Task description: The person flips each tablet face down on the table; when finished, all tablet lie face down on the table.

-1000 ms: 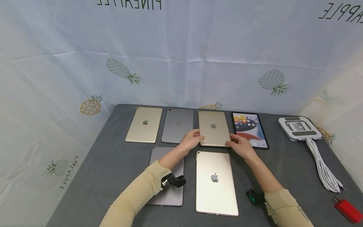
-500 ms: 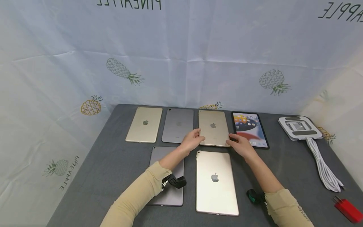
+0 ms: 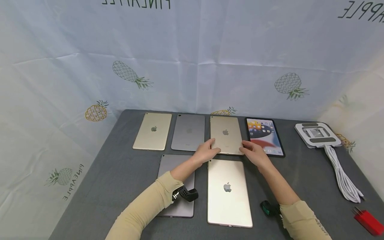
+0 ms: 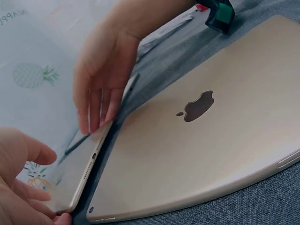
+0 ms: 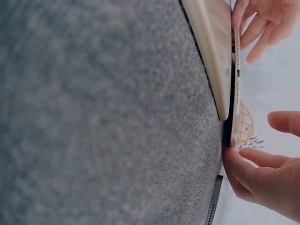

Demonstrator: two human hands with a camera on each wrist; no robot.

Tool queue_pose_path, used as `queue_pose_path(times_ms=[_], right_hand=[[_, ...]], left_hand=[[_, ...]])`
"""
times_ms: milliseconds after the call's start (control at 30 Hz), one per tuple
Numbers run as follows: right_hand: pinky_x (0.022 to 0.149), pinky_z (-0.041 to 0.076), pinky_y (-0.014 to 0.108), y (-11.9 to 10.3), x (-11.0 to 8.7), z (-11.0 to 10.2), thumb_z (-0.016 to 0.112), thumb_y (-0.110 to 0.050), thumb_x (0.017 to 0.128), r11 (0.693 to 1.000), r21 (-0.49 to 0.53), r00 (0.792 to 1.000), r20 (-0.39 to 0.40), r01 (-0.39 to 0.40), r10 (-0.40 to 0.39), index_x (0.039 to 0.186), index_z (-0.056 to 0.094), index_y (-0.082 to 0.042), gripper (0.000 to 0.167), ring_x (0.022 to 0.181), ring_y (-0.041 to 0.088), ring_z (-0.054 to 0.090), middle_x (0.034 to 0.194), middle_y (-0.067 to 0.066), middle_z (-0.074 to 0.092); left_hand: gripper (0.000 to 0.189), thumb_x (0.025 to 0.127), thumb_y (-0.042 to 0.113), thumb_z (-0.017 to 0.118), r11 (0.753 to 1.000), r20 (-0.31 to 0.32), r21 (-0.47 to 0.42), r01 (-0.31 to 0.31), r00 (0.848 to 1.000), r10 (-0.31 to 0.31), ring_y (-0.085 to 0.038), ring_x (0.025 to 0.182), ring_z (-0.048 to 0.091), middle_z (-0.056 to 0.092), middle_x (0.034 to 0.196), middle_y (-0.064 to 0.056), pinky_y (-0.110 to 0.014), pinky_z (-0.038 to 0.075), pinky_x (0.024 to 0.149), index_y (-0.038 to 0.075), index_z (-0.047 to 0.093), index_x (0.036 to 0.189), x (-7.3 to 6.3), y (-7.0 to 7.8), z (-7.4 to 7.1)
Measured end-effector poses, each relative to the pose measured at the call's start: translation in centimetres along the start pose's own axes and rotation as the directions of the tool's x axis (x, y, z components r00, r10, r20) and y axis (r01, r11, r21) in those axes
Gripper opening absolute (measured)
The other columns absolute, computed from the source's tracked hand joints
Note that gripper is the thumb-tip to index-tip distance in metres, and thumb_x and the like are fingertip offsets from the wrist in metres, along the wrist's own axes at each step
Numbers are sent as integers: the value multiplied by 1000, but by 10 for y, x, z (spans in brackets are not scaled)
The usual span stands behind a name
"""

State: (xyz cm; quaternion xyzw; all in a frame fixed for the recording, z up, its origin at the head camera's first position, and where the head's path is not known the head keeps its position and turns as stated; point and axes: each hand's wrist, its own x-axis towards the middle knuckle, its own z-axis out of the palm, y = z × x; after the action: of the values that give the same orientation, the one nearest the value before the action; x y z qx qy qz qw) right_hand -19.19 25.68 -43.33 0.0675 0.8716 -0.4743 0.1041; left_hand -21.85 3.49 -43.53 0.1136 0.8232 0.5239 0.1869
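Observation:
In the head view a gold tablet lies back-up in the far row, its port edge toward me. At its near left corner is my left hand, fingertips along the edge; in the left wrist view the thumb stands raised off the back. My right hand touches the near right corner with its fingers extended, and in the right wrist view its thumb is apart from the fingers. Just in front of both hands lies a larger gold tablet, back-up. My left forearm crosses over a grey tablet.
Left in the far row lie a gold tablet and a grey tablet. On the right are a tablet with its screen lit, a white stand with a bundled cable, and a red plug. A pineapple-print curtain hangs behind.
My left hand has slid slightly right and toward me, from the left side of the gold tablet to its near edge. The right hand stays almost where it was.

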Motion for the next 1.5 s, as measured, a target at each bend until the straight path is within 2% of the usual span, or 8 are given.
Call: queue_pose_path(times_ms=[233,367,533,733,967,1133,1333,1500], right_hand=[[110,27,54,-1,-4,-1,50,-18,102,999,50,998,58,10,-13,148,27,11,59,138,43,31,151,30,30],[111,26,54,0,-4,0,51,-18,101,997,71,997,80,16,-22,149,21,11,64,140,44,26,153,31,25],[111,25,55,1,-6,0,52,-20,101,997,60,993,106,43,-49,151,12,10,70,142,45,20,155,31,16],[110,23,59,1,-7,0,53,-25,101,998,13,989,136,56,-57,153,9,7,75,143,46,16,156,31,14],[112,19,60,5,-12,-13,51,-26,102,996,73,985,163,50,-61,152,12,8,72,142,46,18,155,31,18],[108,37,41,15,-17,-40,47,-27,104,988,136,996,55,69,-77,150,25,7,62,134,39,37,149,29,32],[90,48,18,36,-18,-77,44,-32,104,995,96,987,-162,20,-4,149,32,3,59,120,26,46,147,27,36],[93,42,34,57,-15,-98,39,-25,104,999,14,956,-292,-38,41,149,32,5,55,125,39,40,147,30,36]], left_hand=[[73,91,27,58,994,46,105,-13,999,8,-44,144,10,16,157,-25,-60,17,112,-2,28,151,-2,0,4],[75,92,28,58,987,80,155,-38,996,26,-42,143,11,8,157,-29,-59,20,111,-5,26,151,-3,1,6],[75,94,31,57,986,104,166,-23,995,5,-39,144,6,4,158,-27,-57,19,112,-3,24,152,-3,2,7],[71,96,32,54,984,92,177,-15,996,-1,-38,143,8,5,159,-27,-56,21,111,-1,26,153,-2,1,7],[69,97,34,51,978,76,203,-36,997,21,-38,144,11,9,158,-26,-57,22,111,0,28,152,-3,3,7],[61,96,28,52,977,29,173,-123,992,119,-35,142,24,25,156,-21,-51,31,110,2,36,149,-2,14,13],[52,98,24,53,987,97,17,-157,983,155,-24,124,53,51,142,-11,-30,46,98,5,44,146,5,38,30],[49,99,25,55,991,153,-83,-104,981,116,-19,125,53,55,139,-8,-26,45,97,6,47,144,12,54,51]])
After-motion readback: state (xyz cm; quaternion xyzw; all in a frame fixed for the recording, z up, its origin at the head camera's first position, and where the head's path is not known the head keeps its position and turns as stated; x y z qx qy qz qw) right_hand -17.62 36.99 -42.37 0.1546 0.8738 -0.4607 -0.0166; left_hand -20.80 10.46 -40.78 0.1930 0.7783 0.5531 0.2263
